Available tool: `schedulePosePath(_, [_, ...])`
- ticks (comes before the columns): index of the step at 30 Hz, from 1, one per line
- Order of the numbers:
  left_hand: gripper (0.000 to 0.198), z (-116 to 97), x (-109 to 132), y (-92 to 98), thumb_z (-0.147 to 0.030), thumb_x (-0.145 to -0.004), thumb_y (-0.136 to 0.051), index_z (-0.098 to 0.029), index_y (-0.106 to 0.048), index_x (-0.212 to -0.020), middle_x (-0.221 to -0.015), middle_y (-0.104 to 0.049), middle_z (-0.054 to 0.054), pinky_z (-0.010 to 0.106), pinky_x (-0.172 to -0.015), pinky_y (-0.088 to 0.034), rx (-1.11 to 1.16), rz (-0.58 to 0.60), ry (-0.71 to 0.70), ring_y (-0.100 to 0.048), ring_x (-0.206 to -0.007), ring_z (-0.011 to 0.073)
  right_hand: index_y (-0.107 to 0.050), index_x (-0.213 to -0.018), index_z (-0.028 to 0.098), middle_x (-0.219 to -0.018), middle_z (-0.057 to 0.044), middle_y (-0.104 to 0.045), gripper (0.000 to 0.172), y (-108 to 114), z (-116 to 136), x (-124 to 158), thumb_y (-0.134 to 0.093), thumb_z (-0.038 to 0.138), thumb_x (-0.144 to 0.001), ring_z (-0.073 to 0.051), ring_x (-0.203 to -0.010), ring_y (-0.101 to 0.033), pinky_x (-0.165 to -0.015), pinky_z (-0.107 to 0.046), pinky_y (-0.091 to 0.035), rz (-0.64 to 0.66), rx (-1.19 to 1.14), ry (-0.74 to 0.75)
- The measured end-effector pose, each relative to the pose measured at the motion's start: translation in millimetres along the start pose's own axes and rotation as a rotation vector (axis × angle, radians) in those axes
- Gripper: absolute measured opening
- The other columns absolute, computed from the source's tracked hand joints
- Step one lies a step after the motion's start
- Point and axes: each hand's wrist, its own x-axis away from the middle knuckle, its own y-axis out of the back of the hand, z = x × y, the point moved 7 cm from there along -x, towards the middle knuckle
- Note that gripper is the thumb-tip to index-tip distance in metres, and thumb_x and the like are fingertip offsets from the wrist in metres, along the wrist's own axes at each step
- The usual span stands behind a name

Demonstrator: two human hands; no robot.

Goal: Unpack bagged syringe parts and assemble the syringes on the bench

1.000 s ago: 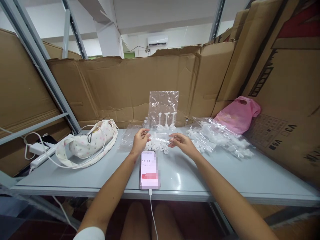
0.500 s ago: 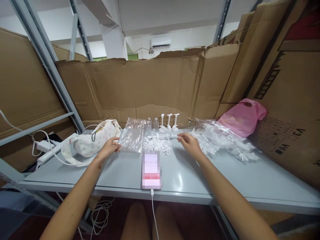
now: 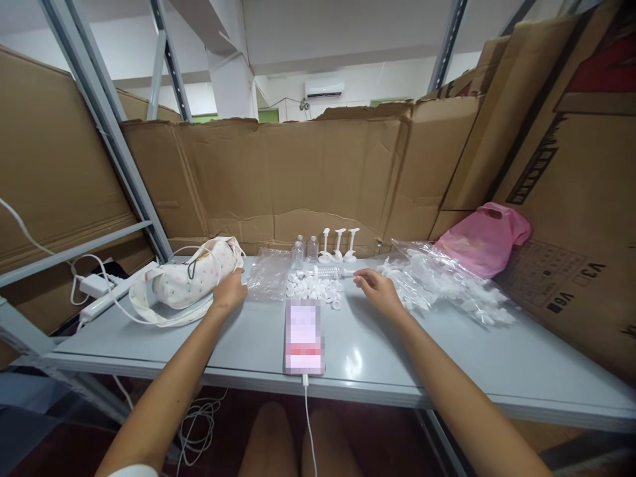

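Observation:
My left hand [image 3: 230, 291] lies at the left edge of a clear plastic bag [image 3: 268, 278], fingers drawn together on it; their tips are partly hidden. On the right, my right hand [image 3: 376, 289] has bent fingers closed at the narrow end of a clear ribbed bottle [image 3: 328, 272] lying on its side. In front of that bottle is a pile of small white caps [image 3: 311, 288]. Two clear bottles [image 3: 305, 249] stand upright behind the pile. Beside them, several white pump heads [image 3: 339, 246] stand with their tubes pointing up.
A phone [image 3: 304, 336] with a charging cable lies at the table's front edge. A patterned cloth bag [image 3: 193, 281] and a power strip [image 3: 112, 295] are at left. Plastic bags of white parts [image 3: 447, 281] and a pink bag [image 3: 487, 238] lie right. A cardboard wall [image 3: 293, 172] stands behind.
The clear plastic bag by my left hand has sunk from raised and puffed to flatter on the table. My right hand and the lying bottle stay about where they were. The view has shifted slightly.

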Motion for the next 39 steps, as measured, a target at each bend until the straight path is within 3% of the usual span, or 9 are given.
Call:
schedulePosePath(2, [0.040,-9.6,7.4,9.2,-0.025,-0.080,-0.046,-0.019,-0.048,-0.120,-0.111,-0.059,0.014,0.035,-0.074,-0.042,-0.093,-0.080,-0.017,-0.058,-0.097,0.0295,-0.062,-0.091,0.019,-0.080,-0.005,-0.069,0.022,-1.6,3.6,-2.5,-0.046,0.029,-0.080,-0.019,-0.074,-0.063,-0.070,-0.032,-0.048,0.021,0.098,0.022])
schedulePosePath(6, [0.034,-36.3,22.4,22.8,-0.026,-0.083,-0.042,-0.020,-0.052,-0.116,-0.109,-0.059,0.013,0.036,-0.080,-0.041,-0.140,-0.220,-0.149,-0.054,-0.101,0.0287,-0.061,-0.106,0.017,-0.103,-0.012,-0.066,0.029,-13.8,15.2,-11.9,-0.044,0.020,-0.082,-0.025,-0.095,-0.059,-0.079,-0.035,-0.044,0.119,0.434,0.135])
schedulePosePath(12, [0.029,-69.1,30.5,18.9,-0.025,-0.084,-0.043,-0.021,-0.057,-0.109,-0.103,-0.063,0.008,0.034,-0.081,-0.040,-0.007,-0.244,-0.312,-0.056,-0.097,0.0246,-0.044,-0.132,0.015,-0.135,-0.015,-0.046,0.053,-49.9,18.9,-32.8,-0.049,0.013,-0.079,-0.029,-0.123,-0.041,-0.096,-0.039,-0.036,0.309,0.671,0.280])
schedulePosePath(17, [0.024,-92.8,34.4,7.7,-0.024,-0.083,-0.045,-0.021,-0.060,-0.102,-0.099,-0.065,0.007,0.033,-0.079,-0.041,0.097,-0.236,-0.404,-0.057,-0.093,0.0234,-0.044,-0.133,0.016,-0.126,-0.015,-0.053,0.057,-68.5,11.6,-48.9,-0.046,0.006,-0.076,-0.028,-0.112,-0.051,-0.088,-0.035,-0.040,0.377,0.690,0.259])
schedulePosePath(24, [0.020,-118.9,31.2,0.2,-0.023,-0.083,-0.046,-0.021,-0.062,-0.095,-0.094,-0.065,0.006,0.033,-0.079,-0.041,0.206,-0.228,-0.466,-0.057,-0.090,0.0225,-0.053,-0.121,0.018,-0.122,-0.009,-0.055,0.047,-60.1,11.7,-52.1,-0.045,0.006,-0.076,-0.024,-0.112,-0.049,-0.092,-0.033,-0.039,0.286,0.627,0.280])
schedulePosePath(28, [0.019,-135.5,28.8,-0.6,-0.023,-0.083,-0.046,-0.023,-0.062,-0.094,-0.093,-0.066,0.004,0.033,-0.080,-0.040,0.272,-0.225,-0.506,-0.057,-0.089,0.0214,-0.055,-0.116,0.017,-0.117,-0.011,-0.056,0.040,-40.9,14.2,-51.8,-0.046,0.010,-0.077,-0.025,-0.112,-0.048,-0.095,-0.038,-0.038,0.087,0.371,0.265])
schedulePosePath(32, [0.020,-159.0,31.9,-0.9,-0.026,-0.082,-0.050,-0.022,-0.061,-0.099,-0.095,-0.065,0.006,0.035,-0.082,-0.040,0.358,-0.217,-0.586,-0.057,-0.091,0.0228,-0.055,-0.111,0.019,-0.115,-0.011,-0.056,0.038,-28.1,18.1,-48.8,-0.058,0.025,-0.073,-0.023,-0.103,-0.054,-0.086,-0.040,-0.046,-0.078,-0.207,0.091])
schedulePosePath(36, [0.039,-180.4,41.0,-2.7,-0.033,-0.079,-0.058,-0.024,-0.052,-0.117,-0.113,-0.061,0.006,0.037,-0.090,-0.039,0.504,-0.214,-0.695,-0.054,-0.104,0.0242,-0.053,-0.108,0.029,-0.110,-0.002,-0.059,0.045,-41.4,41.6,-32.1,-0.069,0.033,-0.066,-0.019,-0.098,-0.058,-0.083,-0.040,-0.050,0.007,-0.882,-0.070])
schedulePosePath(39, [0.041,-181.9,44.1,-6.1,-0.033,-0.080,-0.057,-0.024,-0.047,-0.119,-0.117,-0.059,0.005,0.036,-0.091,-0.040,0.566,-0.247,-0.695,-0.054,-0.107,0.0225,-0.058,-0.098,0.029,-0.097,0.002,-0.063,0.040,-52.5,56.5,-16.6,-0.075,0.027,-0.062,-0.019,-0.095,-0.060,-0.084,-0.039,-0.050,0.100,-1.116,-0.170])
